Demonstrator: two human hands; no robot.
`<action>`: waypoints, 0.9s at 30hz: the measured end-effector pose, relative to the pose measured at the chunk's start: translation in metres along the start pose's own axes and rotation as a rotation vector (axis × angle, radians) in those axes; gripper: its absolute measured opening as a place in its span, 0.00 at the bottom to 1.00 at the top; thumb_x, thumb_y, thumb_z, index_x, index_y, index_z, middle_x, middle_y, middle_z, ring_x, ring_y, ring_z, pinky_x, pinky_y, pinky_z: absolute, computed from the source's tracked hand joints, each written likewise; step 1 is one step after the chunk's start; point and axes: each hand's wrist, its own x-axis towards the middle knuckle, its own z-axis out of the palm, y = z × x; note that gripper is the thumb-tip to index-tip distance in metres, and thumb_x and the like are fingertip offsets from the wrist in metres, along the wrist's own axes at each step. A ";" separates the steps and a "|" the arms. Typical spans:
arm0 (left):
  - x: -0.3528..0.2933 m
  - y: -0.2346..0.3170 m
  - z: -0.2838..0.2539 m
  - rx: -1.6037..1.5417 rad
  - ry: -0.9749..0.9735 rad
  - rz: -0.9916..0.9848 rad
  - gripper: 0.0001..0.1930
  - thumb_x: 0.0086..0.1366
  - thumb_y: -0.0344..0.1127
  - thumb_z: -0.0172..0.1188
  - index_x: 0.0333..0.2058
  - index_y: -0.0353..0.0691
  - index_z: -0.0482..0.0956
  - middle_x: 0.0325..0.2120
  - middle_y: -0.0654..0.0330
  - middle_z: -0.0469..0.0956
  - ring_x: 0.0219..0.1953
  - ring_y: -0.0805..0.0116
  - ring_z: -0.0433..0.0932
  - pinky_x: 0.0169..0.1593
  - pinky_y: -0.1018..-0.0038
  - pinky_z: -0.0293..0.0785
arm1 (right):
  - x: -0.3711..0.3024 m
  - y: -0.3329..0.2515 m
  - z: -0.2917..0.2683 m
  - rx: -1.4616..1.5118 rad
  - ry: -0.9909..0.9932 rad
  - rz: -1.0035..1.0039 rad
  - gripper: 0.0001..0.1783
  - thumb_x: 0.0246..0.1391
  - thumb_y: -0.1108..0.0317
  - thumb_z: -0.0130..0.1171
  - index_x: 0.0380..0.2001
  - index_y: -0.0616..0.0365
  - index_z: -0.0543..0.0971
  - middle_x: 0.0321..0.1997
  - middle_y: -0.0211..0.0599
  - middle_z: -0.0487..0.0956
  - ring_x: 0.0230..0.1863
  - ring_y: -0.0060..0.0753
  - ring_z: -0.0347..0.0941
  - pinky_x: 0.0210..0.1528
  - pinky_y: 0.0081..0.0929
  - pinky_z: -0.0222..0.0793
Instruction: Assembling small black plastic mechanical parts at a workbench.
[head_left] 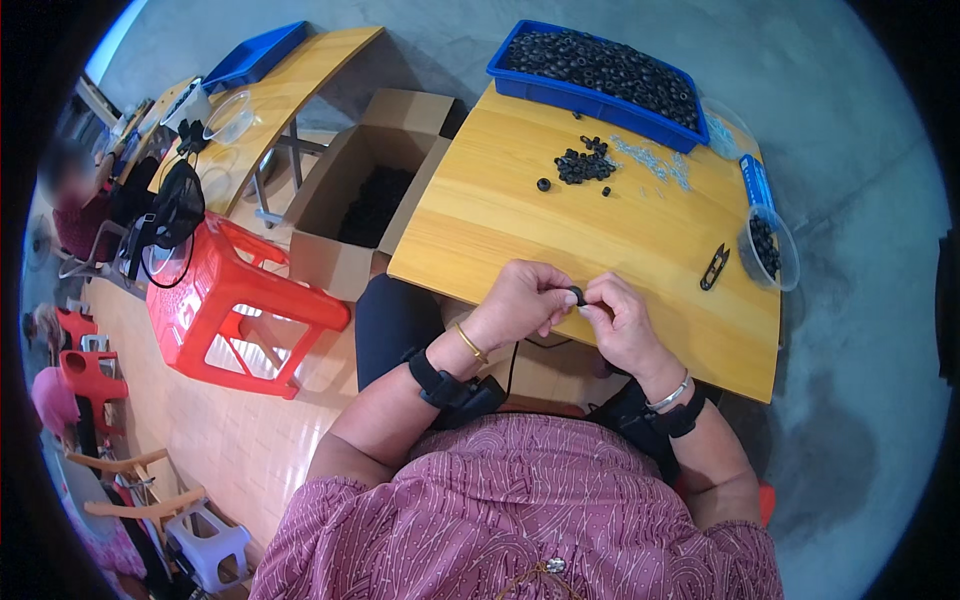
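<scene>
Head view: the left hand [522, 303] and the right hand [626, 322] meet above the near edge of the yellow wood-grain worktop [480, 215], about midway along it. Between them is a small, rounded black part [577, 296], pinched from both sides by thumb and index fingers, so each hand's grip is narrow; the remaining fingers curl inward. Gripping it from two sides probably keeps so small a thing steady, and holding it close to the body likely makes it easier to see. Whether anything else is between the fingertips cannot be told.

Toward the far edge lies a loose pile of black ring-shaped parts [584, 167], with scattered small, translucent pale pieces [655, 162] just to its right; both seem spread out for easy picking. Black metal snips [714, 268] rest near the right edge, perhaps to be handy for the right hand.

Along the far edge, a blue rectangular plastic tray [545, 95] is heaped with similar black parts. By the far right corner, a clear plastic tub [742, 118] holds pale bluish pieces. At the right edge, a clear round plastic bowl [789, 270] contains more black parts. Beyond the left edge, an open brown cardboard box [330, 265] on the floor has a dark mass inside, too dim to make out.
</scene>
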 end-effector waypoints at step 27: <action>-0.001 -0.009 0.005 0.793 0.152 0.692 0.06 0.47 0.23 0.56 0.27 0.33 0.73 0.21 0.49 0.72 0.25 0.50 0.72 0.30 0.64 0.70 | -0.008 -0.007 0.009 -0.306 0.118 -0.110 0.05 0.33 0.80 0.58 0.18 0.63 0.73 0.28 0.41 0.69 0.32 0.43 0.66 0.35 0.34 0.62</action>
